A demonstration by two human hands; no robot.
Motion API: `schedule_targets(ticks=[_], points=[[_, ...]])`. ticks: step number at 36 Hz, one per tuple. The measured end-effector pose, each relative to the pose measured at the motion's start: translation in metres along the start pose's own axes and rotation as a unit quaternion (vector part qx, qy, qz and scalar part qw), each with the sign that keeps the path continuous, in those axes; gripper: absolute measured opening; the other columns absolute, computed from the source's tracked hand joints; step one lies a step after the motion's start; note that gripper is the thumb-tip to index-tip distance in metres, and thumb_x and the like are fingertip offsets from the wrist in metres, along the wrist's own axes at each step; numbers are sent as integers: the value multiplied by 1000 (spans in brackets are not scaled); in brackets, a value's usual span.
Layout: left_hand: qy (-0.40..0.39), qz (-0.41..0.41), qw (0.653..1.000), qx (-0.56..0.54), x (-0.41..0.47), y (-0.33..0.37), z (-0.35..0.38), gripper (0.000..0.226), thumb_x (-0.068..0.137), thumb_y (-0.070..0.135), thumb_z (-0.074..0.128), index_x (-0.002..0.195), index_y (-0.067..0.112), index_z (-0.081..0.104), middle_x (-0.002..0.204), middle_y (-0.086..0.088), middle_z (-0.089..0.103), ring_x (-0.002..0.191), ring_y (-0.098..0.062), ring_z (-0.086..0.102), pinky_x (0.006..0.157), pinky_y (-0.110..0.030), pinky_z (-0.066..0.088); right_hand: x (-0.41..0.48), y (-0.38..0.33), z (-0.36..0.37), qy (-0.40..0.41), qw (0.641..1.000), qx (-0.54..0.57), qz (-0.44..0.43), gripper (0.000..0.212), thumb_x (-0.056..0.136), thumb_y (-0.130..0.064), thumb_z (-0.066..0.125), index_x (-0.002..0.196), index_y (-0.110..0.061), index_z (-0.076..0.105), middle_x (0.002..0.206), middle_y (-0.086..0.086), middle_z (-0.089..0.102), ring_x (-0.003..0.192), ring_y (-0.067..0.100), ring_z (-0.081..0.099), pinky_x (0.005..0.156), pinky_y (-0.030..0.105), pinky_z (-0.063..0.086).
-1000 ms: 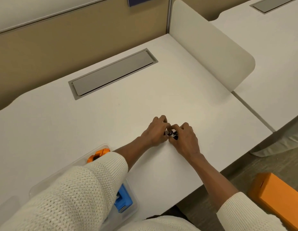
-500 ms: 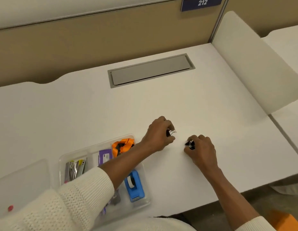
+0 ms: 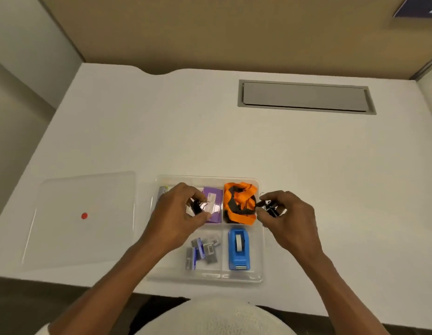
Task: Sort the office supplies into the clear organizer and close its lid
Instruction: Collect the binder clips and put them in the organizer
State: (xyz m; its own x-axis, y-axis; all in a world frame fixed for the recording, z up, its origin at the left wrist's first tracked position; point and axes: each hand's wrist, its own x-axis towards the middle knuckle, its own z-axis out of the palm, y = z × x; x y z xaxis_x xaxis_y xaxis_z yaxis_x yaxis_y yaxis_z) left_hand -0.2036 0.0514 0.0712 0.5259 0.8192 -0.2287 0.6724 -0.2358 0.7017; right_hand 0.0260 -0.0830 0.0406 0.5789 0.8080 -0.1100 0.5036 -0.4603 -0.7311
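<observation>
The clear organizer [image 3: 259, 276] lies open near the desk's front edge. In it are an orange and black lanyard [image 3: 239, 203], a purple box [image 3: 215, 206], a blue tape dispenser [image 3: 238, 250] and several staple packs [image 3: 200, 252]. My left hand [image 3: 176, 213] hovers over the back left compartments, closed on small black binder clips [image 3: 198, 206]. My right hand [image 3: 289, 218] is at the organizer's right rim, holding more black binder clips [image 3: 270, 208]. The clear lid [image 3: 82, 218], marked with a red dot, lies flat to the left of the organizer.
A grey cable hatch [image 3: 305, 96] is set into the white desk [image 3: 210, 141] at the back right. A tan partition [image 3: 210, 32] runs behind the desk. The front edge is just below the organizer.
Both hands have carried the binder clips left from the bare desk to over the organizer. The view has swung left, bringing the lid and the whole organizer into sight.
</observation>
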Motion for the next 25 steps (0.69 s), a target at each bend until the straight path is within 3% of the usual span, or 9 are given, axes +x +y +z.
schedule_targets(ticks=[4, 8, 11, 15, 21, 25], points=[[8, -30, 1000, 6, -33, -40, -18, 33, 78, 32, 91, 99, 39, 67, 100, 23, 65, 93, 0, 66, 78, -13, 53, -13, -48, 40, -96, 995, 29, -26, 22, 78, -35, 81, 99, -33, 74, 90, -17, 70, 82, 4, 66, 67, 22, 57], [-7, -54, 997, 48, -56, -72, -19, 32, 79, 34, 90, 104, 33, 70, 107, 17, 65, 94, -6, 65, 84, -29, 60, -31, -85, 87, -173, 983, 54, -43, 21, 81, -29, 81, 101, -26, 76, 91, -14, 73, 82, 6, 67, 72, 22, 60], [-36, -44, 995, 82, -65, -88, -17, 32, 83, 38, 86, 110, 31, 69, 110, 16, 61, 94, -6, 61, 81, -24, 58, -41, -103, 115, -202, 977, 56, -42, 25, 82, -30, 80, 105, -25, 75, 95, -11, 73, 84, 6, 68, 75, 18, 59], [-58, -43, 991, 115, -70, -101, -12, 30, 85, 39, 83, 108, 29, 67, 107, 14, 59, 94, -5, 56, 82, -18, 49, -51, -115, 142, -202, 978, 52, -13, 26, 84, -34, 79, 107, -25, 73, 97, -10, 73, 84, 6, 68, 78, 20, 59], [-63, -68, 989, 119, -67, -109, -12, 34, 86, 38, 83, 114, 26, 68, 114, 9, 63, 97, -7, 59, 83, -17, 46, -55, -117, 162, -169, 985, -40, -3, 31, 86, -45, 75, 110, -24, 74, 103, -5, 68, 84, 5, 62, 74, 12, 48], [-69, -67, 988, 122, -67, -111, -14, 43, 85, 39, 84, 122, 26, 67, 121, 9, 63, 103, -9, 63, 81, -14, 40, -56, -119, 166, -170, 983, -71, -5, 34, 91, -44, 71, 118, -23, 73, 116, -3, 64, 95, 11, 67, 87, 25, 56]])
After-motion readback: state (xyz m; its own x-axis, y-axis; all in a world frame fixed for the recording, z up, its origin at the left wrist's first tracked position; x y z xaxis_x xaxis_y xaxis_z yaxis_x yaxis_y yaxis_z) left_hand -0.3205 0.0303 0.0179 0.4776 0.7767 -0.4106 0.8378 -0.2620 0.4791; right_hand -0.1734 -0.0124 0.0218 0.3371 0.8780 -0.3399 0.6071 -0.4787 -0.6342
